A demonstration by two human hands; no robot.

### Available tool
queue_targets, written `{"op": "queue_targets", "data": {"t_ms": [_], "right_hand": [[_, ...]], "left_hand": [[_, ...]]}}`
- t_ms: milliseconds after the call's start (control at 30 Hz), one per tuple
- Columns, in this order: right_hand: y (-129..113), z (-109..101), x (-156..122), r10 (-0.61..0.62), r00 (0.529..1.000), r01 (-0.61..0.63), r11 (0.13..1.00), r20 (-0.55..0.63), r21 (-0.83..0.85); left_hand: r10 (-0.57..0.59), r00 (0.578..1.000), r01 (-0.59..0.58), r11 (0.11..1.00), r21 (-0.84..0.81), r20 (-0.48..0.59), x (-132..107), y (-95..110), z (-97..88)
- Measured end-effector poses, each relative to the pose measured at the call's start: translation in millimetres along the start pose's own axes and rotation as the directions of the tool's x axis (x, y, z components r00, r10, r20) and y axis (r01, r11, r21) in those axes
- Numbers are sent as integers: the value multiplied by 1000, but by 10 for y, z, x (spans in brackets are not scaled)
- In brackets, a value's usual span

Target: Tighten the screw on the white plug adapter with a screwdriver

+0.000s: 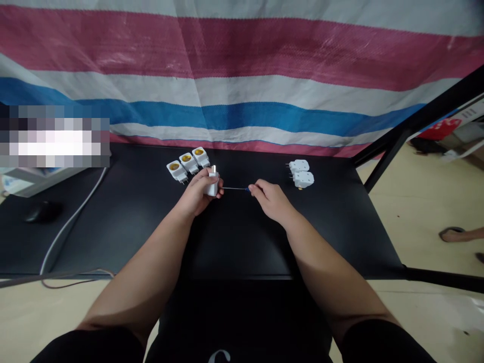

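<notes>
The left hand (pixel 195 192) curls round a white plug adapter (pixel 212 188) over the black table (pixel 234 242); the right hand (pixel 269 199) is closed on a thin screwdriver (pixel 234 188). I'd hold that screwdriver square to the adapter.

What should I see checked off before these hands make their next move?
1. Left hand grips the white plastic plug: ok.
2. Right hand holds the thin metal-shafted tool with a blue handle: ok.
3. Tool's tip seated in the plug: cannot tell; left fingers hide it.
4. Three white plastic plugs with round yellow-lined sockets untouched by the left hand: cannot tell; too close in view.
5. Two white plastic plugs with metal pins apart from the right hand: ok.
</notes>
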State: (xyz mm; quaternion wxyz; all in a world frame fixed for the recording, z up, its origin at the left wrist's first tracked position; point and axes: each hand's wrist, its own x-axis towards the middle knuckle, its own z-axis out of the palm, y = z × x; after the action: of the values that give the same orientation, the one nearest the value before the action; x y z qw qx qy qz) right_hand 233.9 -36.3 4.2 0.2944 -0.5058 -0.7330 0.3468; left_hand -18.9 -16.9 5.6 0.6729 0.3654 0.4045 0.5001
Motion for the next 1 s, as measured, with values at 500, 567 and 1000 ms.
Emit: {"op": "queue_targets", "data": {"t_ms": [500,567,1000], "right_hand": [[29,-18,-6,-10,1000,12,989,-10,150],[34,-28,-6,-33,999,30,986,16,163],[44,-54,-10,10,999,-17,989,49,150]], "left_hand": [[-5,999,4,1000,10,35,-41,13,31],[-9,1000,9,1000,11,20,-40,18,26],[-27,999,26,999,19,32,-50,34,14]]}}
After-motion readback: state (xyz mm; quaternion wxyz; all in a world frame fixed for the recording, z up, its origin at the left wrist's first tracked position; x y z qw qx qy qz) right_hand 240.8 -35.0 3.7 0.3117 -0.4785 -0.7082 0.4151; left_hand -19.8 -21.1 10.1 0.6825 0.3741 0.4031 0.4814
